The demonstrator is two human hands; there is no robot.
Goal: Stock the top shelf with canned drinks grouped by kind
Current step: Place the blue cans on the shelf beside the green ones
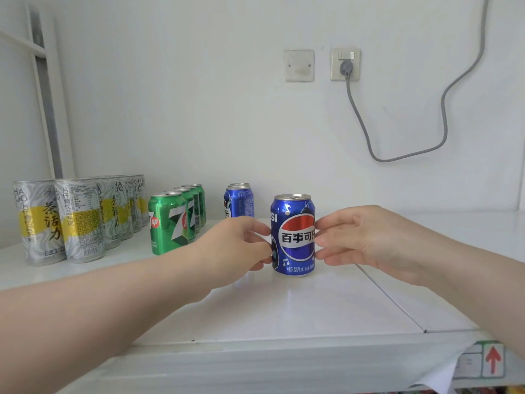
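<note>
Reading "百事可乐" on upright blue Pepsi can (294, 237), 7up cans (170, 223) to its left. Left hand (241, 245) & right hand (360, 240) fingertips touch its sides, hands half open, no full wrap.

The white shelf (298, 314) carries upright cans only. A blue Pepsi can (294, 237) stands between the left hand (241, 245) and the right hand (363, 240), fingertips of both touching its sides. Beyond the left hand stand more Pepsi cans (239, 200); farther to its left stand a row of green 7up cans (173, 220) and silver-and-yellow tea cans (71, 220).
</note>
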